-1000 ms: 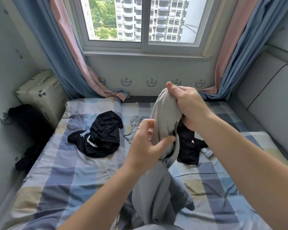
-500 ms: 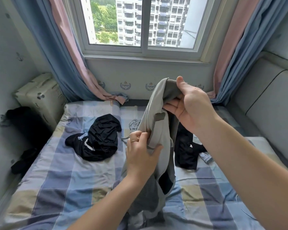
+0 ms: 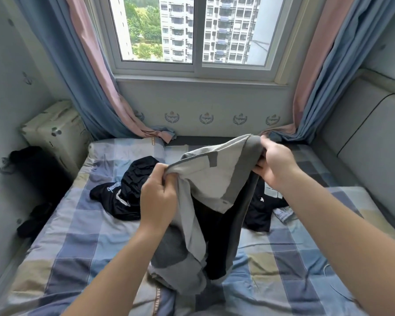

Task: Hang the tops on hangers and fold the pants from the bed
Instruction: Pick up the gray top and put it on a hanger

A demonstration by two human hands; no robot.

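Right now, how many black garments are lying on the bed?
2. A black garment with white lettering lies left of the held gray garment; another black garment lies right of it, partly hidden. Others may be covered.

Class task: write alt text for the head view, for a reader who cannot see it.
A left hand and a right hand grip the top edge of a grey garment over a checked bed. Two black garments lie behind, below a window.

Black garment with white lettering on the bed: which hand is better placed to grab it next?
Left, probably. The left hand is right beside the black garment; the right hand holds the far end of the grey garment. Both grip it, so release comes first.
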